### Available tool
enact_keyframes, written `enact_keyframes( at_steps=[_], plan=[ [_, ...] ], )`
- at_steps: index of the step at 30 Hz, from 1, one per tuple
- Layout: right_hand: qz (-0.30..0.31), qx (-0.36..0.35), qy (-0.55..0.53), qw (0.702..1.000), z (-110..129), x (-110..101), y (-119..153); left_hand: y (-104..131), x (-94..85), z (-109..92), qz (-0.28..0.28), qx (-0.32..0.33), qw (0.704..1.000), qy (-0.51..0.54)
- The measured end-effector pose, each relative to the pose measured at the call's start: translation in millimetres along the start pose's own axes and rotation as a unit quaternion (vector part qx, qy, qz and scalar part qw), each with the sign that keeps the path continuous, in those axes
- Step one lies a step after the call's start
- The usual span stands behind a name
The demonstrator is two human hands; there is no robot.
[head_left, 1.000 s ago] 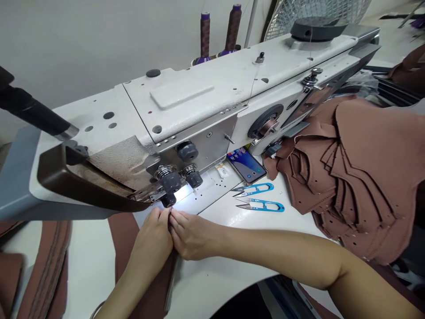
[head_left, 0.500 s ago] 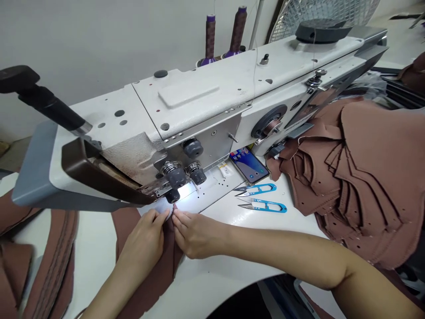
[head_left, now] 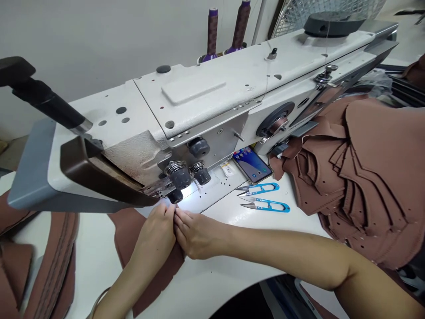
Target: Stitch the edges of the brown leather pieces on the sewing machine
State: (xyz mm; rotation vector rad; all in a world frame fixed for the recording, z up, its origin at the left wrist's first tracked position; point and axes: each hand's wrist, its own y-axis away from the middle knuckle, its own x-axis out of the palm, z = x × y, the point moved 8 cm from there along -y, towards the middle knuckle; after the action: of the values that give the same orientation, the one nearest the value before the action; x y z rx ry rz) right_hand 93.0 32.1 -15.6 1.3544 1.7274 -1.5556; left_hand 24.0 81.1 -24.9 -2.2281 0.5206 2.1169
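Observation:
Just in front of the sewing machine's lit needle area, my two hands meet with fingertips close together. My left hand is closed, pinching the edge of a brown leather-like piece. Pressed against the same piece, my right hand has its fingers bunched and closed on the edge. The piece spreads beneath my left wrist and out to the left and front. Its gripped edge is mostly hidden by my fingers and the machine head.
Two blue thread snips and a phone lie right of the needle area. A stack of brown pieces covers the right side. Stitched brown strips lie at left. Two thread cones stand behind the machine.
My left hand has shifted right and up against my right hand, covering the pale patch of material seen before. The brown piece has turned slightly. The view has tilted a little.

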Motion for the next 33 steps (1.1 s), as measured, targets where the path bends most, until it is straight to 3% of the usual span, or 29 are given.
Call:
enact_keyframes(
  at_steps=[6, 10, 13, 18, 27, 33],
  plan=[
    [-0.037, 0.034, 0.005, 0.999, -3, -1, -2, -9, -3.2, -2, -0.022, -0.008, 1.000, -0.017],
    [-0.063, 0.045, -0.011, 0.997, 5, -8, 3, -4, -6.2, 10, -0.066, -0.015, 0.997, -0.033],
    [-0.070, 0.044, -0.012, 0.997, 9, -13, 5, 5, -5.9, 16, -0.110, 0.031, 0.993, -0.039],
    [-0.065, 0.039, 0.001, 0.997, 9, -12, 2, 11, -10.1, 10, -0.179, 0.130, 0.975, -0.021],
    [-0.077, 0.048, -0.013, 0.996, 9, -15, 5, 2, -24.4, -1, -0.183, 0.154, 0.966, -0.094],
    [-0.088, 0.056, -0.028, 0.994, 4, -16, 3, -1, -20.8, 2, -0.212, 0.168, 0.954, -0.129]
  ],
)
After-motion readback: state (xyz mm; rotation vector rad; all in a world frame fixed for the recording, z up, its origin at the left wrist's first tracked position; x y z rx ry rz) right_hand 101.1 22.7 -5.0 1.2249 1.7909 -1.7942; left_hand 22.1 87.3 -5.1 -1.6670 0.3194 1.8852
